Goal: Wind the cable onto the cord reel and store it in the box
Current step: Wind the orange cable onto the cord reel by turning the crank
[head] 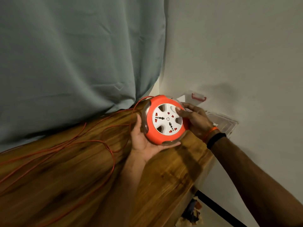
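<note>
Holding the cord reel (165, 119) between both hands above the far right corner of the bench (164, 174), we cradle it from beneath in the left hand (144, 141), palm up and fingers curled round its rim, while the right hand (195, 119) rests on its white face, thumb in a winding recess. The reel's flat face tilts toward us; the orange cable (105, 143) leaves its upper left edge and sprawls in loose loops leftward across the bench, so winding must draw it from that side. The clear box (224, 123) sits just behind the right hand against the wall (237, 46); a grey curtain (73, 54) hangs left.
</note>
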`<state>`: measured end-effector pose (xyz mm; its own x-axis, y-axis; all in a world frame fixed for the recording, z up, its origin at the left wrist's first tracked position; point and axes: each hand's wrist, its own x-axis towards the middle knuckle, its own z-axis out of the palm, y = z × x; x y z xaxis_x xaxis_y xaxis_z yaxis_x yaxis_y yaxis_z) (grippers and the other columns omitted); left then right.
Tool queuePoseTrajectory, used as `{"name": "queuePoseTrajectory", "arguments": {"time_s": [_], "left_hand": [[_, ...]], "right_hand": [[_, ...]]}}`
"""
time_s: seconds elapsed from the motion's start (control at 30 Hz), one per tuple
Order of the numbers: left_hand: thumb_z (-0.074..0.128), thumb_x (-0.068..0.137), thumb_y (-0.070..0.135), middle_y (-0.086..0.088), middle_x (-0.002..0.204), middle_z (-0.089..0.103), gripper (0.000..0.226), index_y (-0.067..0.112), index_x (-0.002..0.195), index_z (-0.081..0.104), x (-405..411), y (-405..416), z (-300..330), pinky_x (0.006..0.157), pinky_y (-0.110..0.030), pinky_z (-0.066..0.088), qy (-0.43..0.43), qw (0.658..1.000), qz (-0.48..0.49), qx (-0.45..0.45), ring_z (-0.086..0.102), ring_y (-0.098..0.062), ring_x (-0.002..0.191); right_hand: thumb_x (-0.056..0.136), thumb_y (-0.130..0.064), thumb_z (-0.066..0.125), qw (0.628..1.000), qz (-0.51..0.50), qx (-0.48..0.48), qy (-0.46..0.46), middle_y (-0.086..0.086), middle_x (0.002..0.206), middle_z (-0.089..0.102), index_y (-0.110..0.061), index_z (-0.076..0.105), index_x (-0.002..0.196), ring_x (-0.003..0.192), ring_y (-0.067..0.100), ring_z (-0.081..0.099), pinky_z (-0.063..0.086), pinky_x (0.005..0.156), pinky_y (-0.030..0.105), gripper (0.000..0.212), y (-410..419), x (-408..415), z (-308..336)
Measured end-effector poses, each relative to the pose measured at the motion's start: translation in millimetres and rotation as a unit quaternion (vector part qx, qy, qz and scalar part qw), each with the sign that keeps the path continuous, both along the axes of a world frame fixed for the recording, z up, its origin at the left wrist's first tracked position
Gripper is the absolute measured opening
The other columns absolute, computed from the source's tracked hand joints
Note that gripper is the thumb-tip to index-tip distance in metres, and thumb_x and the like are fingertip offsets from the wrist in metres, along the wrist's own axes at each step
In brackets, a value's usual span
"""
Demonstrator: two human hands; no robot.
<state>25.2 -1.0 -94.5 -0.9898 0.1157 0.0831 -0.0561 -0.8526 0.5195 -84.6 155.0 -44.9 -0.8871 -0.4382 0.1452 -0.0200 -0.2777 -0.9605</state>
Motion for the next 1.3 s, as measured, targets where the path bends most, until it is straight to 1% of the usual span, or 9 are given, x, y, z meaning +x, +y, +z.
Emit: {"name": "queuePoseTrajectory", "arguments": {"time_s": [0.13, 0.4, 0.53, 0.67, 0.8, 0.87, 0.93, 1.13, 1.3], "left_hand": [[0.066, 0.072, 0.076, -0.026, 0.148, 0.05, 0.087, 0.022, 0.14, 0.059, -6, -4, 2, 0.099, -0.087, 0.022, 0.035, 0.995, -0.092, 0.028, 0.043, -0.059, 0.132], [0.061, 0.076, 0.07, -0.021, 0.15, 0.05, 0.081, 0.026, 0.143, 0.056, -13, -1, -7, 0.104, -0.079, 0.028, 0.059, 0.996, -0.061, 0.027, 0.046, -0.049, 0.135], [0.063, 0.074, 0.067, -0.021, 0.144, 0.056, 0.075, 0.024, 0.135, 0.065, -15, -5, -7, 0.102, -0.078, 0.032, 0.058, 0.997, -0.038, 0.016, 0.053, -0.047, 0.129], [0.071, 0.067, 0.065, -0.02, 0.148, 0.052, 0.083, 0.024, 0.139, 0.061, -19, -9, -10, 0.107, -0.08, 0.023, 0.046, 0.999, -0.017, 0.015, 0.045, -0.049, 0.136], [0.066, 0.073, 0.064, -0.019, 0.149, 0.051, 0.081, 0.021, 0.141, 0.059, -27, -13, -13, 0.113, -0.069, 0.027, 0.082, 0.996, -0.003, 0.021, 0.044, -0.045, 0.139], [0.069, 0.071, 0.064, -0.019, 0.15, 0.051, 0.086, 0.022, 0.144, 0.055, -29, -14, -13, 0.113, -0.07, 0.024, 0.057, 0.998, 0.008, 0.016, 0.042, -0.046, 0.14], [0.074, 0.067, 0.064, -0.019, 0.148, 0.052, 0.088, 0.023, 0.144, 0.055, -29, -14, -13, 0.111, -0.072, 0.023, 0.045, 0.999, 0.01, 0.011, 0.043, -0.046, 0.139], [0.069, 0.075, 0.06, -0.019, 0.153, 0.047, 0.086, 0.02, 0.148, 0.05, -31, -13, -11, 0.116, -0.069, 0.019, 0.081, 0.997, -0.002, 0.015, 0.039, -0.043, 0.143], [0.067, 0.08, 0.059, -0.018, 0.146, 0.055, 0.078, 0.02, 0.146, 0.053, -33, -13, -9, 0.106, -0.063, 0.038, 0.089, 0.996, -0.004, 0.022, 0.053, -0.041, 0.132]], "right_hand": [[0.09, -0.007, 0.066, 0.999, 0.03, 0.022, 0.019, 0.021, 0.111, 0.07, 0.002, 0.062, 0.125, 0.09, 0.034, 0.068, 0.061, 0.076, 0.041, 0.036, -3, -1, 6], [0.094, -0.022, 0.063, 0.984, 0.011, 0.127, 0.127, 0.016, 0.116, 0.073, -0.01, 0.064, 0.125, 0.098, 0.033, 0.072, 0.06, 0.082, 0.046, 0.033, -11, 1, 5], [0.094, -0.03, 0.064, 0.962, -0.038, 0.199, 0.183, 0.015, 0.128, 0.067, -0.008, 0.055, 0.136, 0.112, 0.033, 0.067, 0.057, 0.093, 0.048, 0.048, -17, 0, 4], [0.085, -0.044, 0.072, 0.89, -0.163, 0.257, 0.34, 0.006, 0.126, 0.066, -0.018, 0.053, 0.136, 0.109, 0.02, 0.063, 0.054, 0.086, 0.033, 0.06, -8, 9, 6], [0.083, -0.053, 0.062, 0.745, -0.174, 0.334, 0.551, 0.001, 0.108, 0.071, -0.021, 0.058, 0.131, 0.083, 0.017, 0.066, 0.056, 0.07, 0.033, 0.058, 9, 24, 15], [0.085, -0.057, 0.057, 0.665, -0.16, 0.395, 0.613, 0.003, 0.104, 0.072, -0.023, 0.057, 0.133, 0.077, 0.021, 0.067, 0.056, 0.065, 0.032, 0.059, 10, 30, 17], [0.086, -0.059, 0.053, 0.614, -0.147, 0.43, 0.645, 0.005, 0.099, 0.072, -0.024, 0.056, 0.135, 0.071, 0.025, 0.067, 0.054, 0.06, 0.031, 0.06, 7, 33, 18], [0.087, -0.071, 0.035, 0.558, -0.126, 0.469, 0.673, 0.001, 0.097, 0.076, -0.038, 0.038, 0.145, 0.075, 0.025, 0.069, 0.056, 0.065, 0.033, 0.067, -8, 31, 18], [0.084, -0.064, 0.049, 0.556, -0.145, 0.455, 0.68, 0.012, 0.078, 0.071, -0.034, 0.047, 0.142, 0.066, 0.034, 0.064, 0.049, 0.058, 0.034, 0.065, -16, 34, 19]]}}
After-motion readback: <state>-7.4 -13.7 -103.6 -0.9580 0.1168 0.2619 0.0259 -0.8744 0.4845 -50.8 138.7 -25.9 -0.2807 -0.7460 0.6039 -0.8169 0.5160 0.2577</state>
